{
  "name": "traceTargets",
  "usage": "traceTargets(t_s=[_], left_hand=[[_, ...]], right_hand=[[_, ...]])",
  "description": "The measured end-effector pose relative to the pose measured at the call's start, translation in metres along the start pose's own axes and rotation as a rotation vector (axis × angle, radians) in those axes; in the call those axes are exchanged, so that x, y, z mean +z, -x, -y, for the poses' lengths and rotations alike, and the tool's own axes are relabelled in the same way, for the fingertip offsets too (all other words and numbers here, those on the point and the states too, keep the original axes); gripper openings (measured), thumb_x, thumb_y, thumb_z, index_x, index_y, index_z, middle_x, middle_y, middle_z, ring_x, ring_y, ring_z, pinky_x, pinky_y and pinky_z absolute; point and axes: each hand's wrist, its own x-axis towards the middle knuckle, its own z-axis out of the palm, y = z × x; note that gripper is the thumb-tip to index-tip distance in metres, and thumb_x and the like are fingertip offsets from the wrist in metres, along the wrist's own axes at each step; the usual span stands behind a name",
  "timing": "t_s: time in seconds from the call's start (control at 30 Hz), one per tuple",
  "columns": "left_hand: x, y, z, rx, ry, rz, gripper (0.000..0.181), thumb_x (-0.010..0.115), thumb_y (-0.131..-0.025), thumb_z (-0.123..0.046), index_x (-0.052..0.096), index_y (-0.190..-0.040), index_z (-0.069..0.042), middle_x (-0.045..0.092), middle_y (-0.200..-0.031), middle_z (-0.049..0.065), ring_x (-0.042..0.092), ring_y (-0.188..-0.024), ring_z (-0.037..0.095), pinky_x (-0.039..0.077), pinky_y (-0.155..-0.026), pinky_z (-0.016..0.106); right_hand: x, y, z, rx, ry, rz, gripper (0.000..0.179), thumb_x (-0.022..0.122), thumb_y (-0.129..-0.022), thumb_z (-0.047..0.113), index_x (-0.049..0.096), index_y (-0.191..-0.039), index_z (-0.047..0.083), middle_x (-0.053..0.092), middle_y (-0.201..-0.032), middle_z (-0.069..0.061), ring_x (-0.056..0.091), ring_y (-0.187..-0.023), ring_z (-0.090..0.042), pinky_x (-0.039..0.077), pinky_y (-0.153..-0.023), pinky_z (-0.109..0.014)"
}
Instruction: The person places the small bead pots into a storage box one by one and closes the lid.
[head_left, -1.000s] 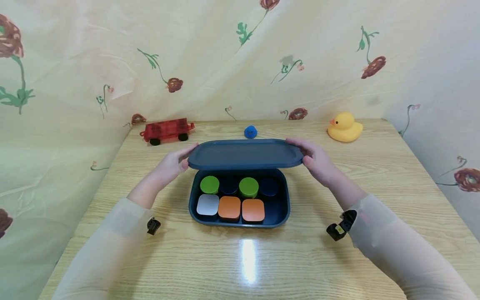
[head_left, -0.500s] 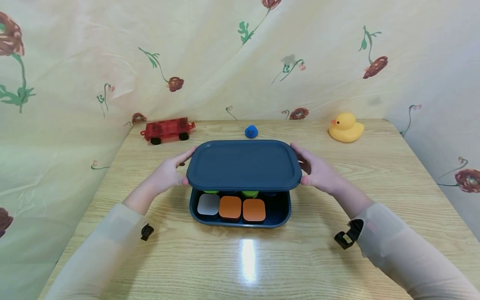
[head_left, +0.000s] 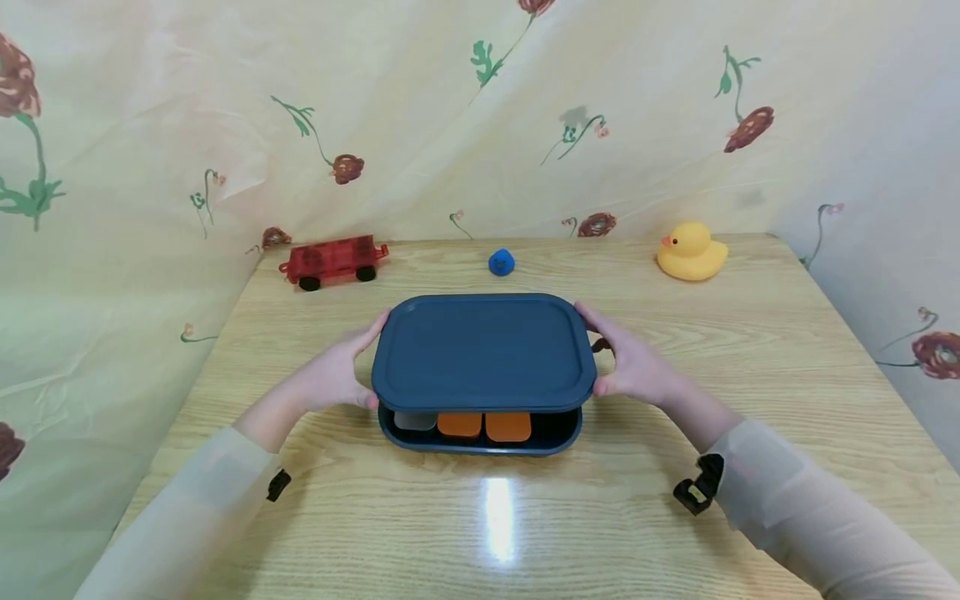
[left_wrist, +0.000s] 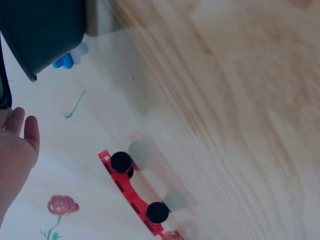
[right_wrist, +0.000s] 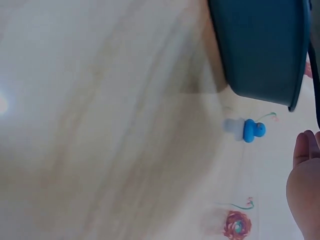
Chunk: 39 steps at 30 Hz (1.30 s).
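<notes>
A dark blue rounded rectangular lid [head_left: 483,354] hangs nearly level above a matching blue box [head_left: 480,451]. It covers most of the opening from the far side. My left hand [head_left: 333,372] grips the lid's left end, and my right hand [head_left: 633,365] holds the right end. Along the front gap a grey block [head_left: 415,422] and two orange blocks [head_left: 460,425] still show inside the box. Whatever lies deeper in the box is hidden by the lid. Both wrist views show the box's outer wall [left_wrist: 45,35], with the lid's edge apart from its rim.
At the back of the wooden table [head_left: 480,521] stand a red toy wagon [head_left: 333,261] on the left, a small blue duck [head_left: 501,262] in the middle and a yellow rubber duck [head_left: 692,252] on the right. A flowered cloth hangs behind.
Both hands have brought the lid toward me and lower, from tilted to nearly level. The green and dark blue round pieces in the box's back row have gone out of sight beneath it.
</notes>
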Motion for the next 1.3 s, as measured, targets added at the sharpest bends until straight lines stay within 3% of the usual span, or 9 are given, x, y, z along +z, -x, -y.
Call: traceTargets(t_s=[0.17,0.43,0.9,1.03,1.3], left_hand=[[0.004,0.004,0.001,-0.006,-0.038,0.027,0.137,0.048,-0.044,-0.088,0.001,-0.152,-0.019,0.014,-0.152,0.023,0.013,-0.136,0.047,0.017,-0.101,0.065],[0.010,0.008,0.007,0.024,-0.108,0.052,0.137,0.050,-0.048,-0.089,0.004,-0.152,-0.011,0.017,-0.151,0.024,0.017,-0.134,0.047,0.017,-0.101,0.066],[0.017,0.015,0.009,-0.115,-0.177,0.130,0.133,0.074,-0.054,-0.069,0.004,-0.152,-0.012,0.016,-0.153,0.019,0.015,-0.137,0.043,0.009,-0.101,0.067],[0.018,0.014,0.008,-0.113,-0.199,0.137,0.132,0.080,-0.057,-0.060,0.004,-0.151,-0.008,0.015,-0.153,0.018,0.015,-0.137,0.043,0.009,-0.101,0.067],[0.019,0.014,0.010,-0.114,-0.216,0.153,0.131,0.080,-0.059,-0.060,0.002,-0.151,-0.009,0.011,-0.155,0.015,0.013,-0.137,0.042,0.010,-0.101,0.065]], right_hand=[[0.007,0.008,-0.003,0.017,0.071,-0.002,0.123,0.056,-0.062,0.079,0.015,-0.150,0.003,0.037,-0.141,-0.019,0.036,-0.123,-0.014,0.038,-0.083,-0.037],[0.018,0.015,-0.010,0.023,0.152,0.014,0.127,0.055,-0.060,0.081,0.016,-0.149,-0.001,0.036,-0.143,-0.016,0.036,-0.123,-0.030,0.039,-0.080,-0.045],[0.028,0.022,-0.011,0.041,0.238,0.037,0.127,0.056,-0.056,0.082,0.015,-0.151,0.007,0.023,-0.151,-0.018,0.025,-0.133,-0.041,0.038,-0.089,-0.059],[0.028,0.022,-0.010,0.031,0.266,0.041,0.126,0.055,-0.057,0.081,0.013,-0.151,0.010,0.022,-0.151,-0.019,0.024,-0.133,-0.042,0.035,-0.092,-0.062],[0.029,0.022,-0.010,0.036,0.324,0.053,0.129,0.060,-0.056,0.079,0.015,-0.150,0.003,0.024,-0.150,-0.020,0.025,-0.133,-0.042,0.027,-0.098,-0.063]])
